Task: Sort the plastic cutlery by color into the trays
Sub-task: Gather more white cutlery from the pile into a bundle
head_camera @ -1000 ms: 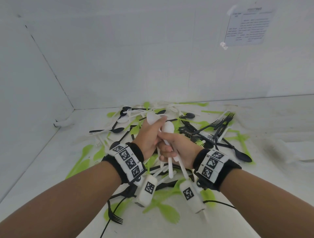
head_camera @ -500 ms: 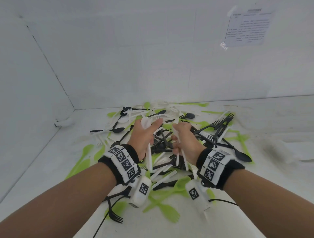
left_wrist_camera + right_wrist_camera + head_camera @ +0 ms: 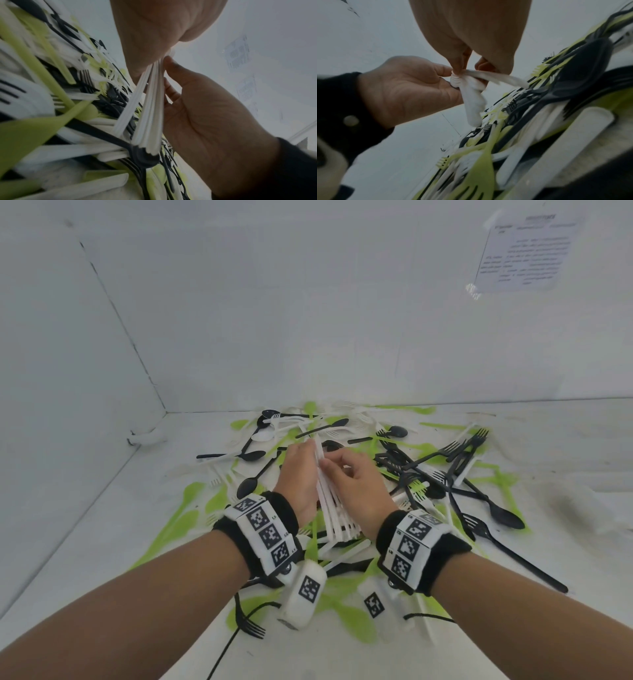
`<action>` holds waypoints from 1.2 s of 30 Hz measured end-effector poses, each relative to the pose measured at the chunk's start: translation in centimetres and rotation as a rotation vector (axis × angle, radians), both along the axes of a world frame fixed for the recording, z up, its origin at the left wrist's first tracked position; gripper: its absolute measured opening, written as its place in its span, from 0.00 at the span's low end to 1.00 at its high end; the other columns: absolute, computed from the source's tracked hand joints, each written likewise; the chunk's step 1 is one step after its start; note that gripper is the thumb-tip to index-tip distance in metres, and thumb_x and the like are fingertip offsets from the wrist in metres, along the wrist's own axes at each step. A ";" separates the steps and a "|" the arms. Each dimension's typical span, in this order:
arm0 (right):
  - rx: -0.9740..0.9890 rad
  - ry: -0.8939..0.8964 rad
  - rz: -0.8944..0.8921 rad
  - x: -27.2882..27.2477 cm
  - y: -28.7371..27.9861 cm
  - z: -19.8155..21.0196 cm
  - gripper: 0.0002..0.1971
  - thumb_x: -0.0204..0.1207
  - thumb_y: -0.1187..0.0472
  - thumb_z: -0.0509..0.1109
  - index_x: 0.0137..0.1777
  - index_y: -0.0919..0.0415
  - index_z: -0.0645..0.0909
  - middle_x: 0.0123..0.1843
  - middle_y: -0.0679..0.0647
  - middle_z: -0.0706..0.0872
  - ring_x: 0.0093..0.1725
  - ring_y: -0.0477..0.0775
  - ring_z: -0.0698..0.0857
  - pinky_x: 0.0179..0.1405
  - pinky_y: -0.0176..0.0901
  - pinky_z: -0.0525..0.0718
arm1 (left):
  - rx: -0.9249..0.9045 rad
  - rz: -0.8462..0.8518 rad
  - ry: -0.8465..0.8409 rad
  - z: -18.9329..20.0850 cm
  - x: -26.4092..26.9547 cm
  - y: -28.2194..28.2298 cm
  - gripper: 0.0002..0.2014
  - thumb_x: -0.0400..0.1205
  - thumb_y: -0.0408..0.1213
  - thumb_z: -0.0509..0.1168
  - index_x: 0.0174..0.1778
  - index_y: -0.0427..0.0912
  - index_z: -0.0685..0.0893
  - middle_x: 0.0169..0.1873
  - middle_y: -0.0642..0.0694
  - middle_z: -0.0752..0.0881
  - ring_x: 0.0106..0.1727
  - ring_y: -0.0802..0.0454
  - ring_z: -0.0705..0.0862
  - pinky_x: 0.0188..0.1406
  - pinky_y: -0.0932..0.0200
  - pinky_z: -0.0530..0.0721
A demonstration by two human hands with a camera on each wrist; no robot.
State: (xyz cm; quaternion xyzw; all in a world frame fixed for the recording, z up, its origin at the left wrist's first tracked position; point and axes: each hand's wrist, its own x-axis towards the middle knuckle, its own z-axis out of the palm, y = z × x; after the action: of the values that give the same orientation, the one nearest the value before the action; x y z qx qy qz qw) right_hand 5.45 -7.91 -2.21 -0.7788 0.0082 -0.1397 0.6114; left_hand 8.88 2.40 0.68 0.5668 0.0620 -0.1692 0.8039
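Note:
Both hands meet over a mixed pile of green, black and white plastic cutlery on the white table. Between them stands a bundle of white cutlery, handles fanning down toward the pile. My left hand grips the bundle from the left, thumb against it. My right hand pinches its top from the right. In the left wrist view the white handles hang down beside the right hand. The right wrist view shows stacked white spoon bowls held by the left hand.
Black forks and spoons spread to the right, green pieces lie to the left and under my wrists. White walls close in at the left and back. A printed sheet is taped to the back wall. No tray shows.
Half a second ago the hands were apart, each holding white pieces. They have come together and the white pieces now form one bundle between them.

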 end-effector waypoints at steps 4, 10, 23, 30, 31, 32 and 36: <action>-0.044 0.047 -0.024 0.8 1.3 -0.8 0.10 0.81 0.40 0.69 0.53 0.38 0.91 0.57 0.55 0.85 0.61 0.54 0.82 0.63 0.54 0.85 | -0.161 -0.129 0.049 -0.6 0.0 1.6 0.31 0.86 0.57 0.62 0.74 0.34 0.69 0.70 0.26 0.81 0.63 0.38 0.89 0.54 0.45 0.91; -0.081 0.053 0.162 0.5 3.4 -1.5 0.14 0.87 0.49 0.64 0.66 0.45 0.88 0.51 0.53 0.83 0.49 0.42 0.79 0.53 0.35 0.76 | 0.007 0.105 -0.050 -0.8 0.6 3.3 0.12 0.90 0.38 0.59 0.67 0.42 0.68 0.53 0.45 0.76 0.55 0.49 0.83 0.54 0.47 0.85; -0.220 0.240 0.184 -1.2 0.7 1.7 0.12 0.88 0.50 0.66 0.59 0.55 0.86 0.48 0.47 0.91 0.43 0.40 0.87 0.46 0.33 0.81 | 0.158 -0.115 -0.301 1.6 3.4 6.4 0.11 0.86 0.28 0.60 0.59 0.41 0.83 0.53 0.44 0.83 0.52 0.51 0.80 0.48 0.57 0.81; -0.926 0.131 -0.008 -2.2 -9.5 4.0 0.17 0.85 0.51 0.69 0.73 0.46 0.83 0.69 0.47 0.85 0.69 0.52 0.81 0.72 0.49 0.76 | 0.850 -0.411 -1.036 -0.2 3.0 3.8 0.13 0.82 0.32 0.69 0.57 0.53 0.78 0.54 0.53 0.82 0.52 0.54 0.83 0.49 0.58 0.83; -0.943 0.132 -0.011 -2.4 -10.5 4.2 0.17 0.85 0.53 0.69 0.72 0.45 0.83 0.66 0.48 0.85 0.66 0.53 0.82 0.69 0.49 0.77 | 0.859 -0.402 -1.090 -0.4 2.6 2.6 0.14 0.81 0.32 0.69 0.57 0.53 0.77 0.53 0.53 0.81 0.52 0.54 0.82 0.49 0.57 0.82; -0.946 0.139 -0.018 -2.6 -11.6 4.2 0.17 0.85 0.53 0.69 0.72 0.45 0.82 0.64 0.48 0.85 0.64 0.53 0.82 0.67 0.49 0.77 | 0.854 -0.388 -1.117 -0.5 2.3 1.3 0.14 0.81 0.32 0.69 0.57 0.52 0.77 0.52 0.52 0.81 0.51 0.54 0.81 0.48 0.57 0.82; -0.956 0.132 -0.043 -3.7 -16.6 3.6 0.16 0.86 0.53 0.67 0.73 0.46 0.81 0.62 0.49 0.84 0.59 0.52 0.81 0.65 0.50 0.78 | 0.813 -0.360 -1.124 -0.6 1.7 -4.1 0.13 0.80 0.32 0.70 0.56 0.51 0.78 0.50 0.51 0.82 0.47 0.53 0.82 0.45 0.57 0.81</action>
State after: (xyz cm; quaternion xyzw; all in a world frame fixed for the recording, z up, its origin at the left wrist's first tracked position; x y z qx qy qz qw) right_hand 1.73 -24.51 1.40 -0.9795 -0.0022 -0.0907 0.1800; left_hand 10.58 -1.74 0.05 0.8243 -0.3979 0.0551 0.3990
